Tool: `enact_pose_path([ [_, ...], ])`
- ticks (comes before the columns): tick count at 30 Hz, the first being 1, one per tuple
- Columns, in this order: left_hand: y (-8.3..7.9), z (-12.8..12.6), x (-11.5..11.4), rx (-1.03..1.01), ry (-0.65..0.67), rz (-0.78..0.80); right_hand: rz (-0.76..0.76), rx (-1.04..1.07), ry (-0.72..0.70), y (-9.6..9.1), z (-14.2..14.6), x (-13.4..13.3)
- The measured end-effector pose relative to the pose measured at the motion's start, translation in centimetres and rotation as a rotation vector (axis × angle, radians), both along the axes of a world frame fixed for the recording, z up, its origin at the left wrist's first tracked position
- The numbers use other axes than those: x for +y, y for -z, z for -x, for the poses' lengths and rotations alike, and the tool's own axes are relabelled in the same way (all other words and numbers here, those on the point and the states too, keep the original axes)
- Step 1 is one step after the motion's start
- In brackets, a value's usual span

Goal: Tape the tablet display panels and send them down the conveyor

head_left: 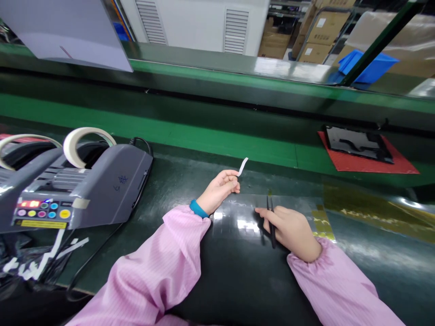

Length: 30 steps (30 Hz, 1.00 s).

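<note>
My left hand is closed in a pinch on a short white strip of tape, which sticks up and curls slightly at its free end. A blue-green band circles that wrist. To its right, my right hand grips a pair of dark tweezers, tips pointing away from me and slightly apart. Nothing shows between the tips. Below both hands a clear sheet lies on the dark green bench, with yellow translucent film at its right end.
Grey tape dispensers with cream tape rolls stand at left, a cable trailing in front. White tape scraps hang below. A black panel part rests on a red mat at right. A blue bin sits on the back ledge.
</note>
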<state>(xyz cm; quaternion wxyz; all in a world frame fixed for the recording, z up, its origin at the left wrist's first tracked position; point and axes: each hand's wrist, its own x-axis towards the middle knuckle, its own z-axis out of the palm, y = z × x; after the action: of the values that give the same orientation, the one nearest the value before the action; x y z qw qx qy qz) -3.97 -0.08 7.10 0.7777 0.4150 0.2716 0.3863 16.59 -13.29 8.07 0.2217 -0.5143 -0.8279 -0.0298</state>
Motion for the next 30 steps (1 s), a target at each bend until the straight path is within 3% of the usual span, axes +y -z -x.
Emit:
enact_pose_path([
  [3, -0.1, 0.0, 0.0, 0.007, 0.001, -0.004, 0.018, 0.017, 0.039, -0.2, -0.1, 0.0],
  [7, -0.2, 0.0, 0.0, 0.008, -0.003, 0.002, 0.075, 0.045, -0.083, -0.4, 0.0, 0.0],
  [12, -0.2, 0.0, 0.1, 0.010, 0.000, -0.004, 0.061, 0.092, 0.014, -0.6, -0.2, 0.4],
  [17, -0.2, -0.1, 0.1, 0.015, -0.006, -0.007, 0.122, 0.106, -0.086, -0.9, 0.5, 0.3],
  [20, -0.3, 0.0, 0.1, 0.021, -0.009, -0.006, 0.131, 0.160, 0.038, -0.6, -0.3, 0.5],
  [24, -0.3, 0.1, 0.2, 0.022, -0.004, -0.006, 0.084, 0.298, 0.275, 0.4, -3.9, 1.5],
  [30, -0.3, 0.1, 0.2, 0.018, 0.000, 0.007, 0.044, 0.425, 0.390, 1.3, -7.4, 1.3],
])
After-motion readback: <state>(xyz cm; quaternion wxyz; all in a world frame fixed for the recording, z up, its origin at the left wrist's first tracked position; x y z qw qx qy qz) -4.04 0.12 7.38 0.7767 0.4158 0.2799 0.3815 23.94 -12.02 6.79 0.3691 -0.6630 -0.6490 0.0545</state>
